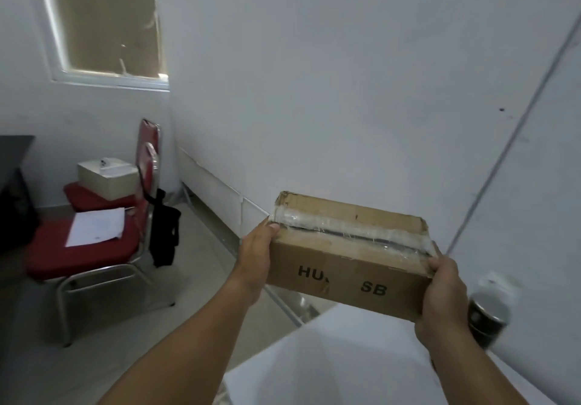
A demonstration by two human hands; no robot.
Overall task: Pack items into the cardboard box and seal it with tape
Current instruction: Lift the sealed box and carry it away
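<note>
A brown cardboard box [349, 263] is held up in the air in front of the white wall, above the far corner of a white table [330, 357]. Its flaps are closed and a strip of clear tape runs along the top seam. Black letters are printed on its near side. My left hand [256, 256] grips the box's left end, thumb on the top edge. My right hand [446, 297] grips the right end, fingers curled over the top corner.
A dark cylindrical object [485, 316], blurred, stands at the right by the wall. Two red chairs [85, 247] stand at the left; one carries white paper [96, 227], the other a pale box [107, 178]. A black bag [163, 234] hangs from one chair back.
</note>
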